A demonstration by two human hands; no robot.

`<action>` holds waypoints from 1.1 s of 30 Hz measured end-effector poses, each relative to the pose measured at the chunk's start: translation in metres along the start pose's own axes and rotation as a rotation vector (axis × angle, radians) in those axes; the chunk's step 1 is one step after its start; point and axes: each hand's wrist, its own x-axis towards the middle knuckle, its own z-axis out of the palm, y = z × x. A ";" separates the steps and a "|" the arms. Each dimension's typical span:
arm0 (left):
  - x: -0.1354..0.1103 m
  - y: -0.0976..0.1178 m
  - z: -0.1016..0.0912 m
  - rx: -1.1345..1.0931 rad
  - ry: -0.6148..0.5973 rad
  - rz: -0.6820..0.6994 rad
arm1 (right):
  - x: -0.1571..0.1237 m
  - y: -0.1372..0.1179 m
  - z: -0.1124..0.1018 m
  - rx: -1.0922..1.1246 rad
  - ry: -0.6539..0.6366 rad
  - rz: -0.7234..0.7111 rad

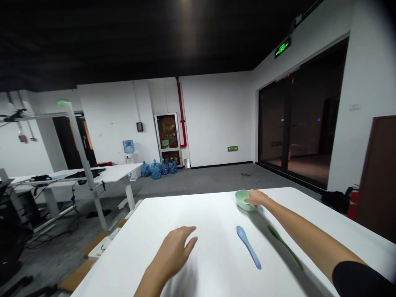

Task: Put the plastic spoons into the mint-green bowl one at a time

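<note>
My right hand (pixel 256 198) reaches far across the white table (pixel 210 214) and grips the near rim of a pale green bowl (pixel 243 198). A blue spoon (pixel 248 246) lies on the table nearer to me, left of my right forearm. A green spoon (pixel 283 244) lies beside it, partly under the arm's shadow. My left hand (pixel 176 251) rests palm down on the table to the left, fingers stretched forward and holding nothing.
A second white desk (pixel 93 175) with dark gear and a metal frame stands at the left. Cables and cardboard lie on the grey floor below. Water bottles (pixel 157 169) sit by the back wall. Glass doors and a fire extinguisher (pixel 352 202) are at the right.
</note>
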 end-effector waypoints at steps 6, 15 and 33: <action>0.001 -0.001 -0.001 -0.009 -0.007 -0.021 | 0.014 -0.002 0.013 0.041 -0.019 0.027; 0.001 -0.001 -0.001 -0.011 -0.010 -0.018 | 0.008 -0.010 0.009 0.043 -0.013 0.031; 0.002 -0.012 0.009 0.019 0.009 0.054 | -0.119 -0.021 -0.025 0.175 0.052 -0.128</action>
